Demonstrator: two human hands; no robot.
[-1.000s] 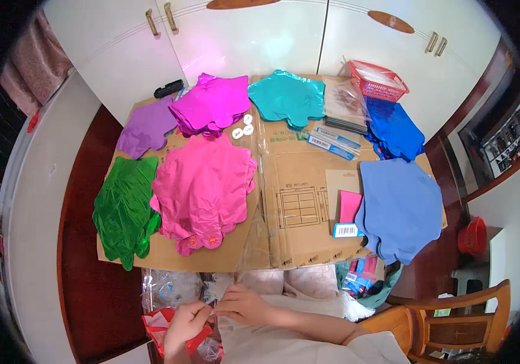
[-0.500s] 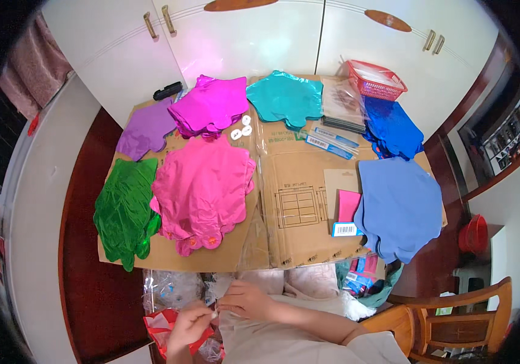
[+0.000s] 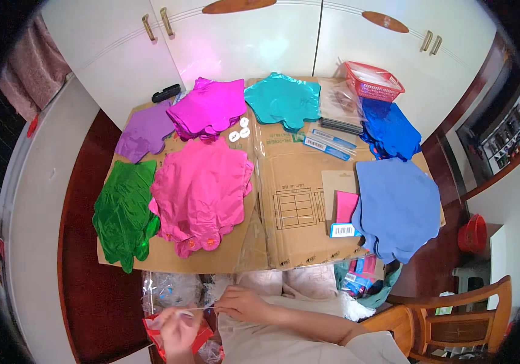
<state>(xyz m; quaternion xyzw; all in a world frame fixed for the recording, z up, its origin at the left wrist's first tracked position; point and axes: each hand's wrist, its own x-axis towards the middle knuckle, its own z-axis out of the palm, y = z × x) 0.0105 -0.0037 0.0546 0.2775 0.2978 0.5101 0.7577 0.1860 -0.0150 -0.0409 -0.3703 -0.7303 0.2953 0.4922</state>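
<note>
We seem to be in a home. White cabinet doors [image 3: 248, 45] with brass-coloured handles [image 3: 167, 22] face us. To our left, a pink curtain [image 3: 44, 73] hangs beside a window [image 3: 2, 109]; to our right stands a wooden chair [image 3: 454, 301]. The floor [image 3: 87, 242] is dark reddish-brown, and cardboard [image 3: 290, 242] serves as our makeshift worktop.

The cardboard [image 3: 299, 242] is lying before the cabinet [image 3: 241, 42]. Sheet stacks [image 3: 202, 194] are covering its left side; another stack [image 3: 396, 206] is lying near right, and a basket [image 3: 381, 91] is standing far right. Before its near edge, the left hand [image 3: 178, 330] and right hand [image 3: 244, 304] are sitting, a strand [image 3: 203, 308] stretching between them, a chair [image 3: 466, 349] standing rightward.
</note>
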